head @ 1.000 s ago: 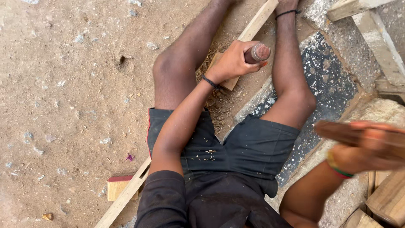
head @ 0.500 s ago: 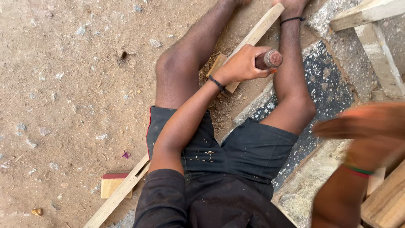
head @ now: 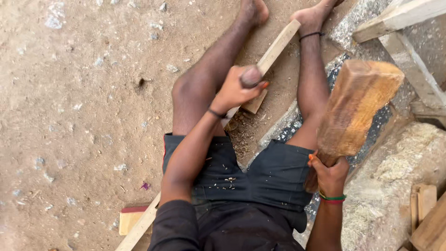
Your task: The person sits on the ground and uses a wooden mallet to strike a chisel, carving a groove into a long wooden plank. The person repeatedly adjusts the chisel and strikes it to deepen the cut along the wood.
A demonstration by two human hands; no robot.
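Left hand (head: 234,90) grips a chisel handle (head: 251,76) on a wooden strip (head: 274,49); right hand (head: 330,174) clutches a raised mallet (head: 355,109), which could strike fingers if mis-aimed.

Small red-edged wood block (head: 129,218) on dirt ground (head: 79,116)

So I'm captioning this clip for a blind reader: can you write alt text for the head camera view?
A person sitting on dirt ground grips a chisel handle in the left hand, set against a long wooden strip between their legs. The right hand raises a chunky wooden mallet. Wood shavings lie on the dark shorts, and timber pieces lie to the right.
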